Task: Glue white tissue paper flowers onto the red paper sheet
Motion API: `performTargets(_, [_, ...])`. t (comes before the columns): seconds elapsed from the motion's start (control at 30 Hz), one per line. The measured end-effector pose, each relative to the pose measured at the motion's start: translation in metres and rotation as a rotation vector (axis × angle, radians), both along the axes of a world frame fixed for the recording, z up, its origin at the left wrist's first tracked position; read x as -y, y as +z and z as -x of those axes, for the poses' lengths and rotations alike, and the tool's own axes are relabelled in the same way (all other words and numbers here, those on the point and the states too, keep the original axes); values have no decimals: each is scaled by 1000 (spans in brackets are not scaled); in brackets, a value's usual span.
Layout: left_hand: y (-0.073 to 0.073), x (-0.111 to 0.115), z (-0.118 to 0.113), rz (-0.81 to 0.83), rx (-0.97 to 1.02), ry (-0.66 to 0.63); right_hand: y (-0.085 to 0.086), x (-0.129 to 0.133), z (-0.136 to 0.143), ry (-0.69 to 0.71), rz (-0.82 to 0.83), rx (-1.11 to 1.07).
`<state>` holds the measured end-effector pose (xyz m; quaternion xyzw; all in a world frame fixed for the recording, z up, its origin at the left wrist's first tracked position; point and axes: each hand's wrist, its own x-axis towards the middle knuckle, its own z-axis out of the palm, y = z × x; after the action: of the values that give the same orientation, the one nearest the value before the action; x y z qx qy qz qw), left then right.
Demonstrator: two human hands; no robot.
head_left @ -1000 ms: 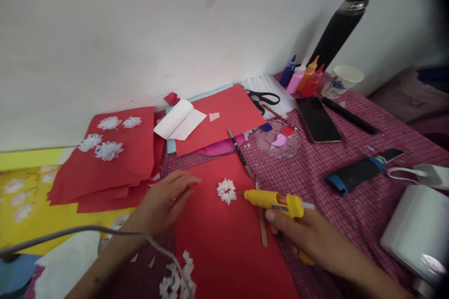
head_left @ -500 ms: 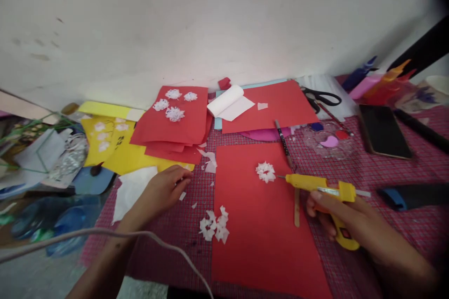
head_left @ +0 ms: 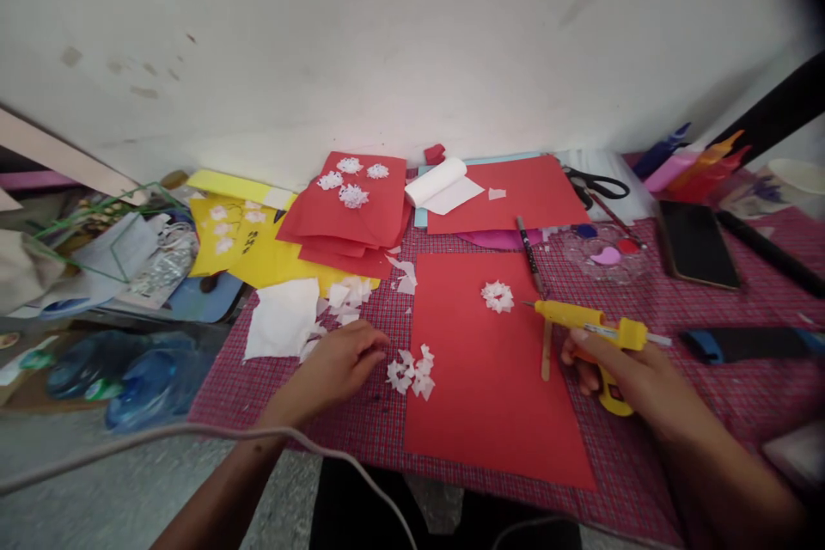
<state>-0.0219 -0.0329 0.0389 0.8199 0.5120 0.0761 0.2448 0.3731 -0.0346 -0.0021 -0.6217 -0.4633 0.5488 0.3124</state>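
My right hand (head_left: 609, 365) grips a yellow hot glue gun (head_left: 571, 314) at the right edge of a red sheet of paper (head_left: 490, 412). Its nozzle points left, a short way from a ring of crumpled white paper petals (head_left: 497, 296) on the sheet. A white glue stick (head_left: 658, 339) pokes out of the gun's back. My left hand (head_left: 341, 361) hovers left of the sheet, fingers loosely bent and thumb apart, with nothing visible in it. Close to its fingertips, two clumps of white paper petals (head_left: 411, 372) lie across the sheet's left edge.
Behind stand red sheets with white paper flowers (head_left: 353, 195), a white paper roll (head_left: 438, 180) and scissors (head_left: 596, 185). A wooden stick (head_left: 546, 352), phone (head_left: 698, 243) and paint palette (head_left: 606, 253) lie rightward. A pale cable (head_left: 212, 430) crosses my left forearm.
The view has shifted, showing more of the table's front edge. My left hand is closer to the petal clumps on the sheet's left edge. My right hand still holds the glue gun.
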Motion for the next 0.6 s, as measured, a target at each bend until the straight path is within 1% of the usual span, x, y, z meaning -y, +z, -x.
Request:
performTargets(0.13, [-7,1,-8,-21,44,-21,-1,1,0,1,-44,50])
performTargets(0.27, [-12,1,-16,-29,60,-63,1,1,-1,19,-47,77])
performTargets(0.4, [-12,0,-22,-8,41,-122,3,2,0,12,-58,79])
performTargets(0.6, [-11,-2,-28,13,42,-135,5,2,0,0,-53,36])
